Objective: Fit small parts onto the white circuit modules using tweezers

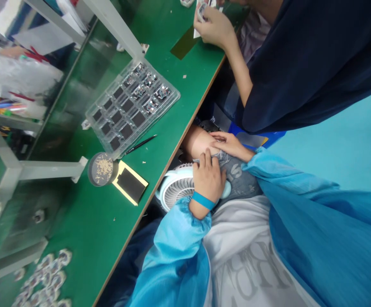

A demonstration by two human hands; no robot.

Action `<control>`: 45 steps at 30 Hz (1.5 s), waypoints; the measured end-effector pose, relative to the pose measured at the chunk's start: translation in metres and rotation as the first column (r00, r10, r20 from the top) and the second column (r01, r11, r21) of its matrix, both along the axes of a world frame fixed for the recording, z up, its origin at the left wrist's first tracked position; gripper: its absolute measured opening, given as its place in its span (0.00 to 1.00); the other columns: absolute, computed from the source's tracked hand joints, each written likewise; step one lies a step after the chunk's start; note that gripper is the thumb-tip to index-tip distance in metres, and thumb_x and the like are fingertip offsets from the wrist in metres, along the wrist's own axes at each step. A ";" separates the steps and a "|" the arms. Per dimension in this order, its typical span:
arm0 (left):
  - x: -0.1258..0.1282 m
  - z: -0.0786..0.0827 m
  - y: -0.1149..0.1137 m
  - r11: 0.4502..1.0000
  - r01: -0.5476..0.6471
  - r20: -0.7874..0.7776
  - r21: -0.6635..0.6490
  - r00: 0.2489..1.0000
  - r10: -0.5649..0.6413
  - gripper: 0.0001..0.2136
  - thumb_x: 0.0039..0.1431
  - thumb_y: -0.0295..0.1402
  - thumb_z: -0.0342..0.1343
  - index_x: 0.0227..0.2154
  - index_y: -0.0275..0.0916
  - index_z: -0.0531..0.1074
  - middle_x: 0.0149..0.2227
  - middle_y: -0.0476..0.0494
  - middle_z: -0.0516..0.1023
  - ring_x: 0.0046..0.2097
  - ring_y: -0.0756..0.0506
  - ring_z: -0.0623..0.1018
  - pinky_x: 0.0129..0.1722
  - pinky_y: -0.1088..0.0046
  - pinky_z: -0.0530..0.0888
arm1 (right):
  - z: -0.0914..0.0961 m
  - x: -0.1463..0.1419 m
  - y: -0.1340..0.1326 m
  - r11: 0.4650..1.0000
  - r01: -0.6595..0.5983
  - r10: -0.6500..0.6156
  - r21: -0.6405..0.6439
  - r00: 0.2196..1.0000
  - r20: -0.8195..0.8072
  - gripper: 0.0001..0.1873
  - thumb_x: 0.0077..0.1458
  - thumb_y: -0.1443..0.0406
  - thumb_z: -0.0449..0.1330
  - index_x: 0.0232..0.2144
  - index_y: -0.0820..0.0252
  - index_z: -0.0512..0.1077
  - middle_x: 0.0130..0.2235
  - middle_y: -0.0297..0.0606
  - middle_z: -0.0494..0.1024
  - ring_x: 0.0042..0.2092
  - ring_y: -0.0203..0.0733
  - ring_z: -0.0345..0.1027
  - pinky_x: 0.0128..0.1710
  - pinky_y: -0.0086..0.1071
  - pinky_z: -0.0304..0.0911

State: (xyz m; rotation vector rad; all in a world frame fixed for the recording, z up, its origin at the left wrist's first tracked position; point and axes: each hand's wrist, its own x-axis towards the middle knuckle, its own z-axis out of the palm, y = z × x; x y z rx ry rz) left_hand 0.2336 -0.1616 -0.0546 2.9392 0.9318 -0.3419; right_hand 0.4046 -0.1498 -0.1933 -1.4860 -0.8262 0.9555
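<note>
Both of my hands are off the table, down at my lap. My left hand [208, 178], with a blue band at the wrist, lies over a small white fan [175, 187], and its fingers curl onto the edge of a grey cloth [239, 177]. My right hand [231, 145] rests just beyond it with fingers stretched flat on the same grey cloth, beside a bare knee [195, 143]. Neither hand holds a tool or part.
The green table [89, 221] carries a clear compartment tray [130, 106] of dark squares and shiny parts, a round dish [101, 169] of small bits, a black pad on a yellow card [130, 183] and a thin black tool [139, 145]. A co-worker's hand [215, 27] works at the far end.
</note>
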 end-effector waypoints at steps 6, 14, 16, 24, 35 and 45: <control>0.000 -0.003 0.000 1.000 -0.004 0.005 0.006 1.000 0.004 0.19 0.67 0.41 0.52 0.54 0.33 0.70 0.72 0.29 0.59 0.67 0.31 0.63 0.57 0.49 0.68 | -0.001 -0.002 0.001 1.000 0.007 -0.007 -0.003 1.000 0.008 0.27 0.48 0.64 0.70 0.53 0.59 0.78 0.54 0.42 0.81 0.56 0.50 0.76 0.63 0.46 0.67; 0.004 -0.004 0.002 1.000 -0.018 -0.010 -0.005 1.000 0.018 0.18 0.67 0.41 0.53 0.53 0.34 0.70 0.72 0.30 0.59 0.68 0.32 0.63 0.57 0.50 0.68 | 0.000 -0.001 0.002 1.000 0.008 -0.008 -0.013 1.000 0.002 0.28 0.47 0.63 0.71 0.52 0.60 0.78 0.54 0.44 0.82 0.55 0.50 0.77 0.62 0.47 0.68; 0.005 -0.004 0.002 1.000 -0.019 -0.012 -0.008 1.000 0.019 0.18 0.67 0.41 0.53 0.53 0.34 0.70 0.72 0.30 0.58 0.68 0.31 0.63 0.57 0.50 0.68 | 0.001 -0.002 0.002 1.000 0.011 -0.011 -0.016 1.000 0.004 0.28 0.46 0.63 0.72 0.52 0.60 0.79 0.54 0.44 0.82 0.55 0.51 0.77 0.62 0.47 0.68; 0.004 -0.002 -0.001 0.999 -0.024 -0.013 -0.032 1.000 0.024 0.21 0.67 0.40 0.53 0.57 0.31 0.69 0.70 0.26 0.60 0.68 0.31 0.62 0.60 0.50 0.66 | 0.003 -0.005 -0.001 0.999 0.013 -0.013 -0.037 1.000 -0.002 0.23 0.53 0.66 0.63 0.53 0.55 0.79 0.54 0.38 0.82 0.57 0.48 0.75 0.63 0.45 0.67; 0.004 -0.001 0.000 1.000 -0.016 0.021 -0.016 1.000 0.016 0.20 0.67 0.41 0.53 0.54 0.32 0.71 0.69 0.29 0.62 0.67 0.31 0.64 0.58 0.52 0.68 | 0.006 0.002 -0.007 0.999 0.016 -0.017 -0.052 1.000 -0.020 0.20 0.57 0.64 0.57 0.49 0.53 0.81 0.56 0.34 0.81 0.61 0.47 0.71 0.67 0.44 0.59; 0.013 -0.006 0.007 0.999 -0.027 0.019 -0.017 0.999 0.028 0.23 0.67 0.42 0.52 0.59 0.32 0.68 0.70 0.29 0.61 0.69 0.32 0.61 0.60 0.51 0.68 | 0.002 0.001 -0.008 0.999 0.019 -0.020 -0.031 0.999 -0.045 0.21 0.55 0.64 0.57 0.48 0.52 0.82 0.55 0.33 0.81 0.60 0.47 0.72 0.67 0.43 0.59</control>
